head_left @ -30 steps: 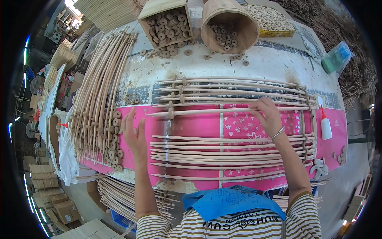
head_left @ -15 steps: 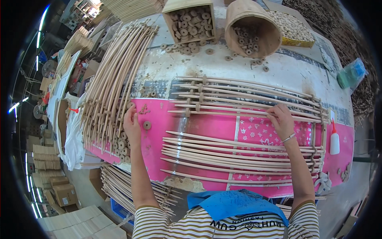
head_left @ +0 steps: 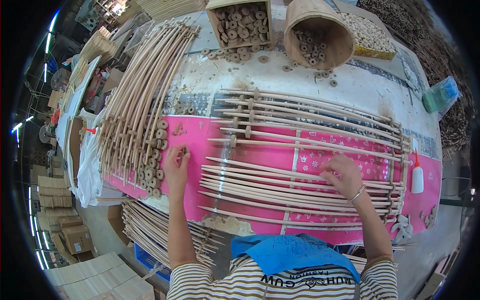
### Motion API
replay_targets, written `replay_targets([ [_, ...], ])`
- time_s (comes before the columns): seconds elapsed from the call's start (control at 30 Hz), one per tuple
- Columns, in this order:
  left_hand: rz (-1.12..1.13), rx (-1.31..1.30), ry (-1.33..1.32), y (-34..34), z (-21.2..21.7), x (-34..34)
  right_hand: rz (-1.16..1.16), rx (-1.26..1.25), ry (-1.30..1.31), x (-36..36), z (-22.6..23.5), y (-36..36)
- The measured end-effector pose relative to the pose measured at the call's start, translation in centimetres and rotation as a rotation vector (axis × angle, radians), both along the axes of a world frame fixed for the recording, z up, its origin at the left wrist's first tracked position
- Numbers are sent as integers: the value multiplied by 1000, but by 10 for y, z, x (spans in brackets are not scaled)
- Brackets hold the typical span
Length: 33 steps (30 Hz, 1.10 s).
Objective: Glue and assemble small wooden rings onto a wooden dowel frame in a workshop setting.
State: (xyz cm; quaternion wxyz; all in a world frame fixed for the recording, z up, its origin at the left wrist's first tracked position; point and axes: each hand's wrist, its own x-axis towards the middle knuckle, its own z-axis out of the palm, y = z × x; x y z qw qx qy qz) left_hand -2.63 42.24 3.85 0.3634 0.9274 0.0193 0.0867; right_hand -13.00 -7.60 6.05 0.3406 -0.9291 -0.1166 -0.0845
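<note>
My left hand [head_left: 176, 170] is over the pink sheet [head_left: 197, 177], its thumb and fingers closed around a small wooden ring [head_left: 184, 151]. My right hand [head_left: 345, 176] is slightly blurred, with fingertips pinched at the topmost slim wooden rod [head_left: 265, 167] of the nearer row. Several more pale rods lie side by side below it, their right ends at an upright wooden strip [head_left: 404, 182]. Farther off, another row of rods [head_left: 310, 119] carries wooden rings close to the left ends.
Ringed rods [head_left: 145, 80] are piled at the left, beside loose rings [head_left: 151, 175]. A wooden box [head_left: 240, 25] and a round tub [head_left: 320, 35] of rings stand at the back. A red-tipped white glue bottle [head_left: 417, 177] stands right. More rods [head_left: 160, 232] lie below the table edge.
My left hand has moved right and nearer, closing on the ring that lay on the pink sheet. My right hand has left the far row's rod and come nearer, to the close row.
</note>
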Motion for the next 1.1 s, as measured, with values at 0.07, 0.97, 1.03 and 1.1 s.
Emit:
replay_targets([
  [0.07,5,-140,20,-5,-8,-3,68,-41,133,-10,-4,7],
  [0.97,55,-964,315,-28,3,-22,-56,96,38,-6,-4,9],
  [1.03,51,-978,324,-31,6,-23,-59,101,24,-5,-7,7],
  [1.1,45,-985,325,-35,9,-23,-74,94,44,-4,-8,7],
])
